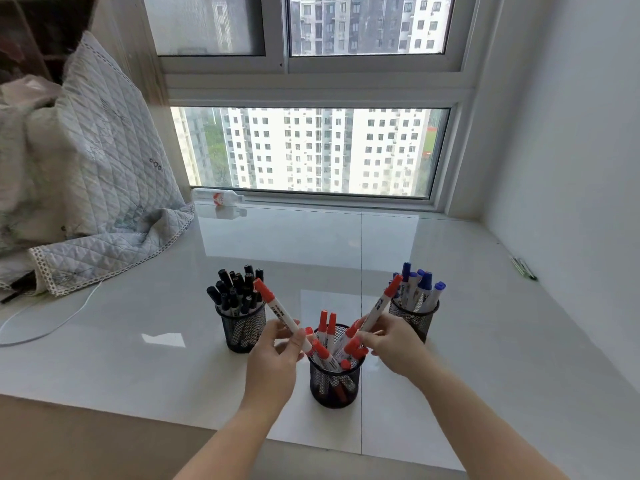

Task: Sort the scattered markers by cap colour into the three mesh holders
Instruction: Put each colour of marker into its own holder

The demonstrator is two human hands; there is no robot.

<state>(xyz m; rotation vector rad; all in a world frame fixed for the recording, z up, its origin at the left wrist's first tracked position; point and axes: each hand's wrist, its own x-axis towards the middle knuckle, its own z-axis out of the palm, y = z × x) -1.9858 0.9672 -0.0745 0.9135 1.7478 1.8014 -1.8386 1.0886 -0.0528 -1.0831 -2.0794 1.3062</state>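
Your two forearms reach in from the bottom edge, nearest of all, over the glossy white ledge [450, 271] below the window [311, 150]. At the far left of that ledge lies a quilted grey blanket [104, 168], with a thin white cable [69, 317] curling out from under it. A clear plastic bottle [218, 197] lies on its side against the window frame.

Three black mesh holders stand on the ledge. Your left holder [242, 330] is packed with black-capped markers [235, 289], the right holder [415, 317] carries blue-capped markers [420, 285], and the middle holder [334, 382], closest to you, is filled with red-capped markers [329, 344].

Your left hand [277, 365] grips a red-capped marker [280, 313] by its lower barrel, fingers curled round it, cap tilted up and left in front of the black holder. Your right hand [394, 348] pinches a second red-capped marker [379, 308] near its lower end, cap pointing up and right toward the blue holder. Both held markers have their lower ends just above the rim of the middle holder.

Several green pens [523, 268] lie against the right-hand wall.
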